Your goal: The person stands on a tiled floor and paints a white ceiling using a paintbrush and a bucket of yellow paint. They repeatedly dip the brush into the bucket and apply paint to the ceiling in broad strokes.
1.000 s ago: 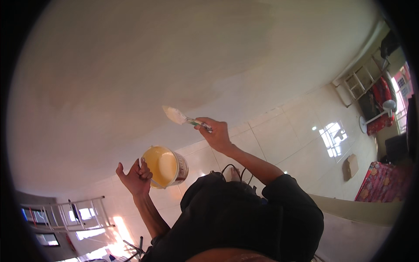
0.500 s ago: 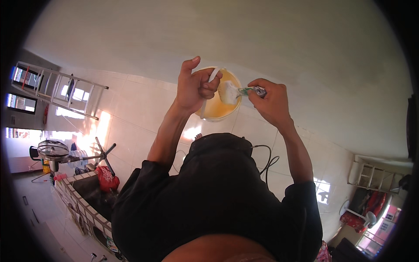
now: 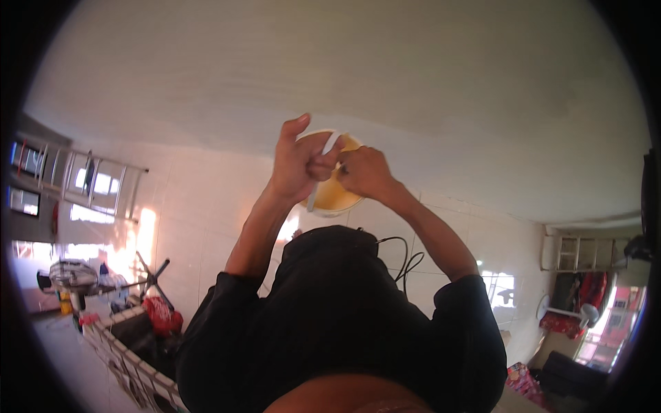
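A yellowish bucket point(image 3: 339, 198) with a pale rim hangs in front of me, close to the plain wall. Its white handle point(image 3: 312, 197) passes through the curled fingers of my left hand point(image 3: 292, 167), whose thumb sticks up. Over the bucket's mouth is my right hand point(image 3: 372, 172), closed around a brush that hides beneath it and inside the bucket; only a dark bit of the brush handle point(image 3: 344, 168) shows by the fingers. The white-coated bristles seen half a second ago are out of sight.
The pale wall point(image 3: 413, 96) spans the top. A metal ladder point(image 3: 103, 182) and a standing fan point(image 3: 72, 275) are at left, near a red bag point(image 3: 162, 318). A black cable point(image 3: 406, 268) lies on the tiled floor. Another ladder point(image 3: 585, 253) stands far right.
My right hand has moved left with the brush, from beside the bucket to over its mouth. The bucket and my left hand sit slightly lower in view.
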A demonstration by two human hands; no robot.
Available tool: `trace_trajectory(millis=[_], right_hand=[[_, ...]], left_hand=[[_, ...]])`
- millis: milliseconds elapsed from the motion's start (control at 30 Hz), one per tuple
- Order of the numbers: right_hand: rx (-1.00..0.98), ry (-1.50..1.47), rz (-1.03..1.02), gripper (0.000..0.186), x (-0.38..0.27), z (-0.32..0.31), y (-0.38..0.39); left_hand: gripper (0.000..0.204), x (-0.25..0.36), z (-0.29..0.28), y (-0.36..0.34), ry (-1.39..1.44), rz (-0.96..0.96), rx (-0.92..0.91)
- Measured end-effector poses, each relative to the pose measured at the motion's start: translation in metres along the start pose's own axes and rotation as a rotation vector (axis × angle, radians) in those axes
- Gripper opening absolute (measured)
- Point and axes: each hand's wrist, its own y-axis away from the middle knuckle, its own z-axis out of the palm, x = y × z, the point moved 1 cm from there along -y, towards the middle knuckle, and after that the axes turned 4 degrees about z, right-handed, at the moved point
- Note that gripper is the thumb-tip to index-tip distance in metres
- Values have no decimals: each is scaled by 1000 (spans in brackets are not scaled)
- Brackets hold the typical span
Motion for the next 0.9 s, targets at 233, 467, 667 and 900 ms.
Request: trace_trajectory(millis=[233,467,667,900], right_hand=[[31,-60,23,16,-7,-31,11],[251,-25,-73,15,-16,-46,32],[348,100,-215,15,-16,-49,45],[339,26,-62,23,-21,-54,62]], left_hand=[[81,3,-1,-3,-12,25,-83],[77,9,2,2,15,2,-84],[81,12,0,1,-36,-21,-106],[86,19,2,3,-66,-15,-67]])
